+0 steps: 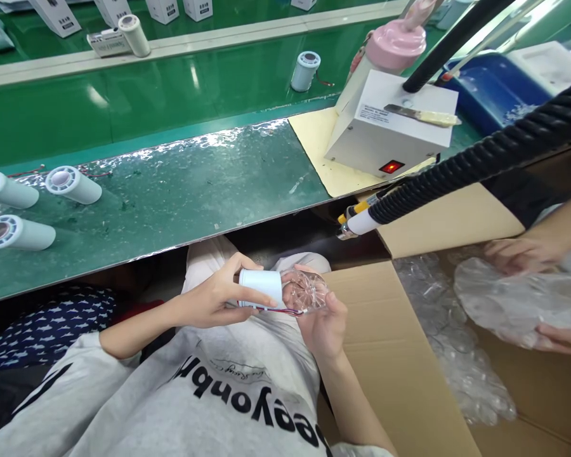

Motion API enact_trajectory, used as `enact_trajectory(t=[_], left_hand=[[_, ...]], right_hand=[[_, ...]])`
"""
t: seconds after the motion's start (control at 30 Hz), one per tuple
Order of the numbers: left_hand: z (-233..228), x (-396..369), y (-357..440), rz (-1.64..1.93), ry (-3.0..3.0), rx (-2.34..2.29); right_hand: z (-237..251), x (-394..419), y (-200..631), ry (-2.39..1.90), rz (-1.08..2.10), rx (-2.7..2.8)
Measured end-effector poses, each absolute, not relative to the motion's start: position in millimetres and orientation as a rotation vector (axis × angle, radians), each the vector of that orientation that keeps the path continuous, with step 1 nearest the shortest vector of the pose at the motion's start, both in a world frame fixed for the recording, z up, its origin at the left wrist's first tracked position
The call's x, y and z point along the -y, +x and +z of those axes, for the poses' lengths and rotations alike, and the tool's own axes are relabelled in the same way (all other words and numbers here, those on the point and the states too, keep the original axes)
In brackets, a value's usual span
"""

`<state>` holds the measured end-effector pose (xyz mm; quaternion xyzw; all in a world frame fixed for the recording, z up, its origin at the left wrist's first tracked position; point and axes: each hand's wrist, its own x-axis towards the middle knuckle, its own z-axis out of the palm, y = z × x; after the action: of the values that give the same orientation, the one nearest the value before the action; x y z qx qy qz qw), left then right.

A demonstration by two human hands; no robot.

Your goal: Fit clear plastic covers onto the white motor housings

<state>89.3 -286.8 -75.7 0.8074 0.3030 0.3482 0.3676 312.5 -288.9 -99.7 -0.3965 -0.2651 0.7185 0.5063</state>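
Cylinder (261,287), white w/ red wires, lies horizontal in lap, long axis 9–3 o'clock. Left hand (214,295) grips its 9 o'clock end; right hand (324,324) presses clear ribbed cap (306,291) at 3 o'clock, touching.

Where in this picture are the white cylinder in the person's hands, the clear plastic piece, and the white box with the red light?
white cylinder (261,285), head view, on its side wall.
clear plastic piece (309,290), head view, on its ribbed face.
white box (385,130), head view, on its top panel.
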Motion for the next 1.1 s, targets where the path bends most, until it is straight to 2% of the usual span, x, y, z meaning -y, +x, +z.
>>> enact_trajectory(t=[0.47,0.7,1.1], left_hand=[[-77,286,88,0.724,1.930,-0.831],[-72,283,85,0.791,1.793,-0.812],[-81,281,88,0.644,1.521,-0.906]], right_hand=[[-102,289,312,-1.037,1.693,0.693],[-109,288,327,-0.998,1.670,0.706],[-105,314,373,-1.163,1.241,1.445]])
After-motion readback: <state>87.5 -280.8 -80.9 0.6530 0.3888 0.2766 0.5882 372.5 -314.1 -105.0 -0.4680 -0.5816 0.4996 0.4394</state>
